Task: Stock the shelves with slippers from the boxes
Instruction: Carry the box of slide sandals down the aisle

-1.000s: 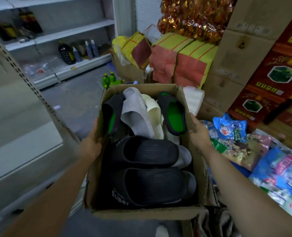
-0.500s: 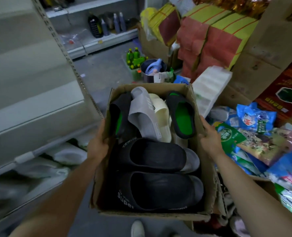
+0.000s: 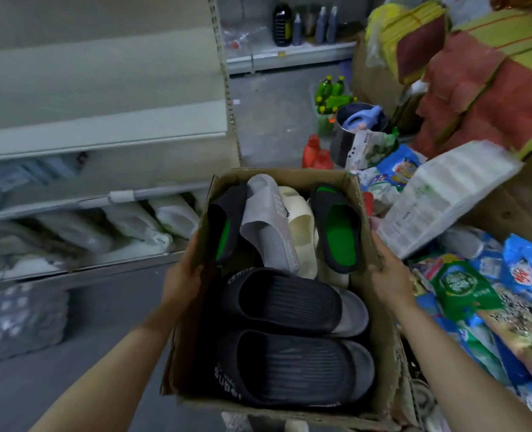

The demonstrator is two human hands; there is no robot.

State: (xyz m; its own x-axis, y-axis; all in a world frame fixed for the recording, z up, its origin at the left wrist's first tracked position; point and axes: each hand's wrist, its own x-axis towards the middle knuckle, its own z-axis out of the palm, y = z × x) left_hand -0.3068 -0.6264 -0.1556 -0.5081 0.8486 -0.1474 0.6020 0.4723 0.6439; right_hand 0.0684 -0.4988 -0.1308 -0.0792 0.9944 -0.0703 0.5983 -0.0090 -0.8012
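1. Head view showed a cardboard box point(image 3: 292, 413) carried at waist height, with the left hand point(image 3: 182, 275) on its left wall and the right hand point(image 3: 387, 277) on its right wall.
2. Each hand clasped a wall with its fingers curled over the edge. This opposed two-sided hold probably kept the soft, worn cardboard from sagging or tipping.
3. The slippers stayed inside the box. Two black slippers point(image 3: 289, 338) lay flat at the near end. A grey slipper point(image 3: 269, 226), a cream slipper point(image 3: 302, 226) and two green-lined slippers point(image 3: 339, 229) stood on edge at the far end, most likely packed that way to save room.
4. The shelves point(image 3: 102, 132) stood to the left, with wrapped goods on the lower tiers.
5. Snack bags point(image 3: 464, 285) lay piled to the right of the box.
6. No slipper had yet been removed; stocking was judged not yet started.
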